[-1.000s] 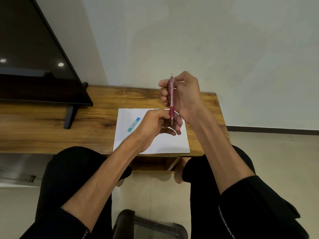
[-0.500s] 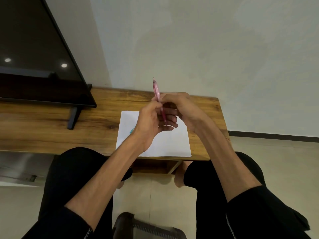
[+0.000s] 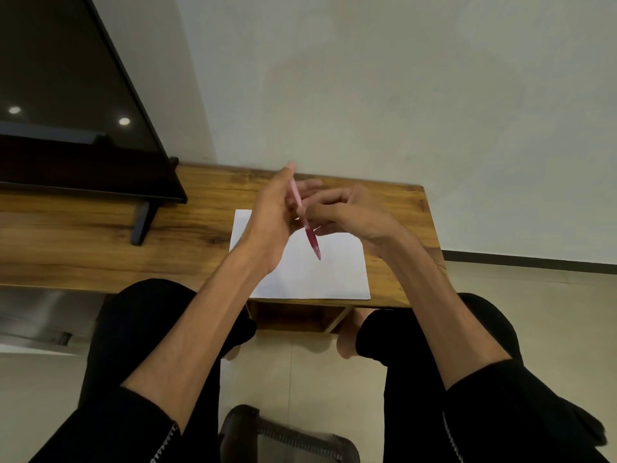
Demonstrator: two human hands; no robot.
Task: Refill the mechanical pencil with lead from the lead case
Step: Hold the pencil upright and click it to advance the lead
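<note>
Both hands are raised together above the white sheet of paper, which lies near the front edge of the wooden worktop, toward its right end. The pink mechanical pencil is held between them, tilted – its pale upper end points up and away toward the wall, its darker red grip section and metal tip point down toward the person, the tip hanging in the air over the middle of the paper without touching it.

The right hand has its fingers curled, pinching the pencil barrel about midway along its length; its wrist reaches in from the right end of the worktop. The left hand stands edge-on to the camera with its back turned this way, fingers fairly straight and pointing up toward the back edge of the worktop; the pencil's upper part lies against or just behind those fingers, and whether they actually grip it or only rest beside it cannot be told, since the hand hides the contact. The fingertips of both hands are blurred.

The lead case is not visible – the left hand and forearm cover the left part of the paper.

A dark television stands on the left part of the worktop on a black foot. Below, the person's knees in black trousers sit just in front of the worktop's front edge, over a pale tiled floor.
</note>
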